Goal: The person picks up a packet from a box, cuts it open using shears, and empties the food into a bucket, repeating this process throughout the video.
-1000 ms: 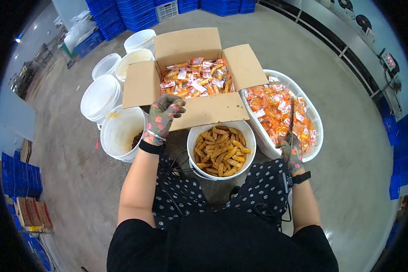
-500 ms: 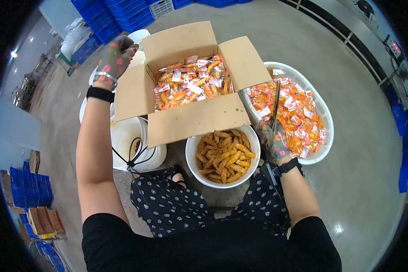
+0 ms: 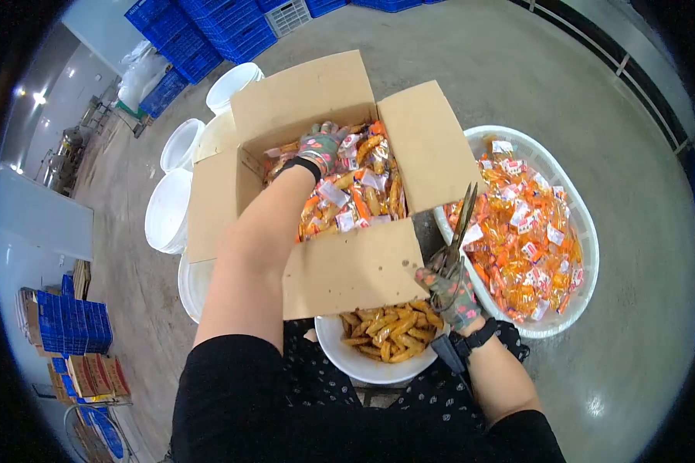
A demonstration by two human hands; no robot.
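My left hand (image 3: 322, 148), in a patterned glove, is inside the open cardboard box (image 3: 355, 266), on the orange and white packets (image 3: 350, 202); its fingertips are partly hidden, so any grip is unclear. My right hand (image 3: 453, 295), gloved too, holds dark metal scissors (image 3: 462, 225) with the blades pointing up, between the box's front flap and the white basket. That basket (image 3: 586, 224) holds many orange packets (image 3: 529, 239). Below the front flap, a white bowl (image 3: 347, 366) holds brown finger-shaped pieces (image 3: 394, 330), partly covered by the flap.
Several white buckets (image 3: 167, 211) stand left of the box. Blue crates (image 3: 228, 29) are stacked at the back, with more blue crates (image 3: 73, 322) and cardboard boxes (image 3: 96, 376) at far left. A metal railing (image 3: 649, 100) runs along the upper right.
My left hand has moved from above the buckets, right and down into the box. My right hand and the scissors sit lower in view. The view has shifted, and the front flap covers more of the bowl.
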